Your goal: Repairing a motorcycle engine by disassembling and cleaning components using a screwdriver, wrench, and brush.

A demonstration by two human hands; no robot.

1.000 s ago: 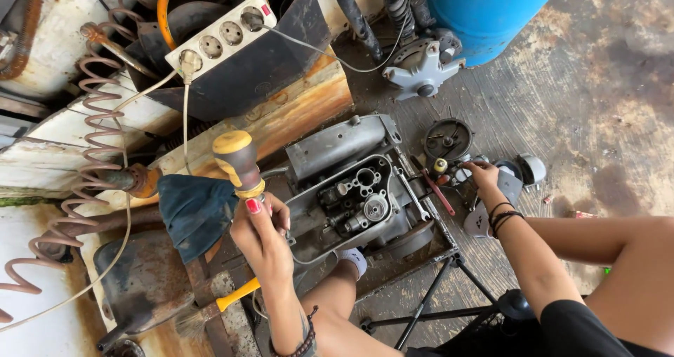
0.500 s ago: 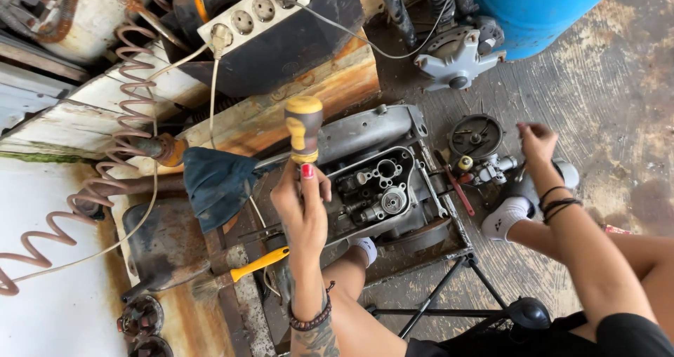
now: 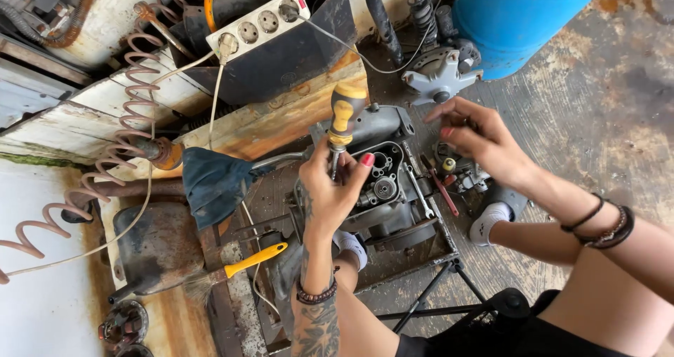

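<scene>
My left hand point(image 3: 330, 188) grips the shaft of a screwdriver with a yellow and grey handle point(image 3: 345, 111), held upright over the left edge of an open grey engine case point(image 3: 382, 188). My right hand point(image 3: 481, 138) hovers above the right side of the case, fingers bent, near a small carburettor part point(image 3: 456, 174); whether it pinches something small I cannot tell. A wrench point(image 3: 415, 192) and a red-handled tool point(image 3: 441, 188) lie along the case's right edge.
A dark blue rag point(image 3: 210, 181) lies left of the case. A yellow-handled brush point(image 3: 225, 271) rests on the rusty bench. A white power strip point(image 3: 256, 23), a coiled hose point(image 3: 126, 139) and a blue barrel point(image 3: 519, 16) stand behind. My socked feet point(image 3: 491, 220) rest on the concrete floor.
My left hand has brought the screwdriver rightward onto the engine case. My right hand has risen from the parts on the floor toward the case.
</scene>
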